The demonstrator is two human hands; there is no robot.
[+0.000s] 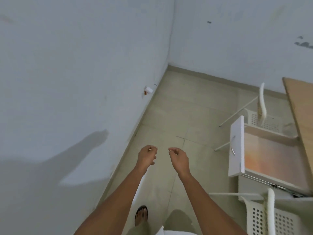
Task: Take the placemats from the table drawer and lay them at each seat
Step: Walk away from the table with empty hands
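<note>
While the white walls point(76, 65) and the tiled floor point(177, 116) are filling most of the head view, the wooden worktop point(301, 106) is showing only as a strip at the right edge, with 2 white perforated chairs point(264, 119) standing beside it. Its drawer point(264, 155) is standing pulled open, white front point(236, 146) facing outward, and what is lying inside is reading as a pale orange-tinted sheet, probably the placemats point(271, 160), though blur is making that uncertain. Both hands are hanging out in front, well apart from the drawer: the left hand point(147, 156) and the right hand point(178, 157) are each loosely curled, fingers grasping nothing. I judge the step in hand to be the taking-out, not yet begun; next, the person is needing to turn right, reach into the drawer and lift the mats.
</note>
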